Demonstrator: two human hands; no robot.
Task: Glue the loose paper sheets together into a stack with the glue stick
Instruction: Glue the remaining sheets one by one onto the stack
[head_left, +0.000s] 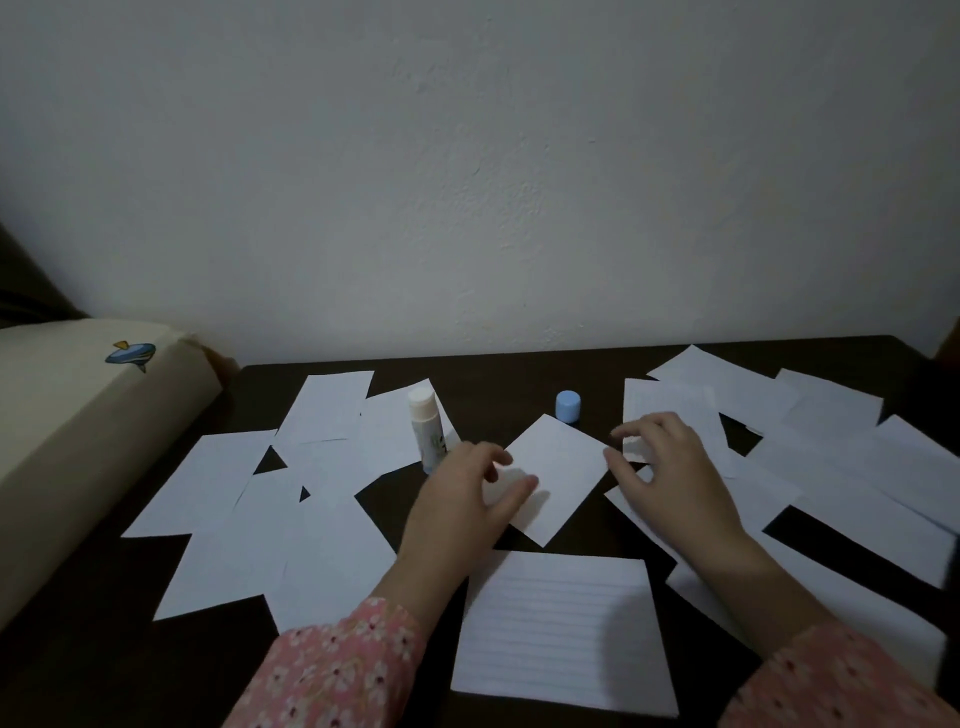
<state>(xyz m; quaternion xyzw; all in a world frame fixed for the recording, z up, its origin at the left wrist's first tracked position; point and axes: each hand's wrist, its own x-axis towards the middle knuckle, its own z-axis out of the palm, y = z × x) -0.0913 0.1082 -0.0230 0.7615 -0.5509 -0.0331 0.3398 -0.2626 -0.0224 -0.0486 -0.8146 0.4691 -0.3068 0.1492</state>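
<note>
Working the small sheet at mid-table: it lies flat, turned like a diamond, w/ its long axis running from near-left up to far-right, directly betw. our two hands. Our left hand sits at its left edge, fingers loosely bent, thumb resting on the paper; our right hand is at its right corner, fingers curled downward, tips at or just off the edge — can't tell if it actually pinches anything. Both hands are about equally near, so we judge either could lift it.

Glue stick stands upright, uncapped, just beyond our left hand and left of the sheet; that hand is clearly nearer to it. Its blue cap stands apart, just past the sheet's far corner.

A larger lined sheet lies flat nearest us, faint ruled lines showing. Loose sheets overlap in a left scatter and a right scatter, all thin, matte, rectangular. Dark table, smooth; pale textured wall behind; a cream cushion-like thing at left.
</note>
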